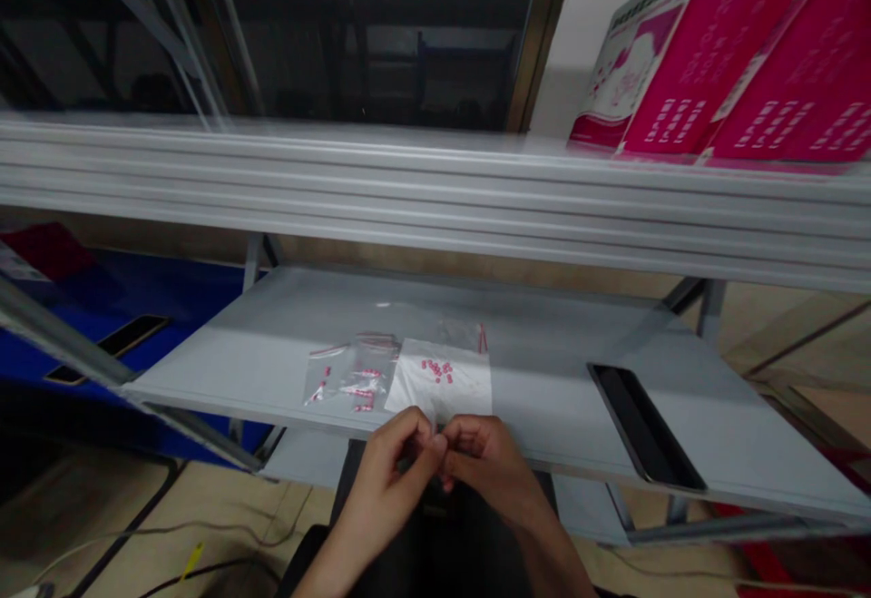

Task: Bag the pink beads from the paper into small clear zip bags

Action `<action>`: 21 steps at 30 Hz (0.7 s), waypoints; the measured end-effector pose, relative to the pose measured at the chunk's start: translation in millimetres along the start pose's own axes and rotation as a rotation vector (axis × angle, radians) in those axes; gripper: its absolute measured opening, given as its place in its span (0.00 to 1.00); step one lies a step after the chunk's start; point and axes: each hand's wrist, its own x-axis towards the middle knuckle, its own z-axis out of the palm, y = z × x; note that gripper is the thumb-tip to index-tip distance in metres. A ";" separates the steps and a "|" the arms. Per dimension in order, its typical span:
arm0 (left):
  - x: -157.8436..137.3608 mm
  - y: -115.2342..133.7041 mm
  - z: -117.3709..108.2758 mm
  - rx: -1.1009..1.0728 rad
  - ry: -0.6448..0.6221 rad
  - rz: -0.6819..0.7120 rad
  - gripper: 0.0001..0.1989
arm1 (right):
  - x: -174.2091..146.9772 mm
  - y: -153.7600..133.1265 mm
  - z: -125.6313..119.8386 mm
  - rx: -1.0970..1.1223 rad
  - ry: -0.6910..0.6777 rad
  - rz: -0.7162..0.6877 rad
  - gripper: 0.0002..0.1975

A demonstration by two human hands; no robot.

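At the shelf's front edge, my left hand [401, 457] and my right hand [484, 457] meet with their fingertips pinched together. Between them is what looks like a small clear plastic bag [434, 418], mostly covered by the fingers. A bit of red shows just below the fingertips. Beyond my hands lies a white sheet of paper [469, 389] with a cluster of small red-and-white pieces [437, 369] on it. Left of the paper, several clear zip bags [373, 380] with similar red pieces lie flat. Another clear zip bag [469, 335] with a red seal line lies at the paper's back edge.
A black phone [643, 426] lies on the grey shelf [544, 344] to the right. Another phone [109, 348] rests on a blue surface at left. A metal beam [435, 194] crosses above the shelf, with pink boxes [721, 63] at upper right. Cables [224, 525] run across the floor.
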 end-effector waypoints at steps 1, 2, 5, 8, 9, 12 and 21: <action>-0.9 1.1 -1.1 -0.011 -0.024 0.001 0.14 | -0.7 -1.0 -1.5 0.003 -0.010 0.008 0.17; -1.6 2.1 -2.4 -0.016 -0.042 0.004 0.14 | -1.5 -2.4 -2.8 0.002 -0.016 0.016 0.17; -3.7 5.4 -5.3 0.038 -0.052 0.026 0.15 | -4.3 -7.2 -2.4 -0.057 -0.004 0.001 0.16; -6.0 9.6 -5.9 0.182 -0.048 0.072 0.15 | -8.3 -10.4 6.1 -0.260 0.104 -0.101 0.09; -6.9 11.0 -5.8 0.224 -0.054 0.087 0.15 | -9.9 -10.7 9.7 -0.355 0.153 -0.149 0.07; -9.4 13.6 -5.8 0.304 -0.086 0.124 0.13 | -15.2 -9.6 17.9 -0.637 0.275 -0.294 0.07; -14.5 14.3 -12.1 0.370 0.059 0.183 0.13 | -24.2 -15.7 12.0 -0.772 0.416 -0.370 0.08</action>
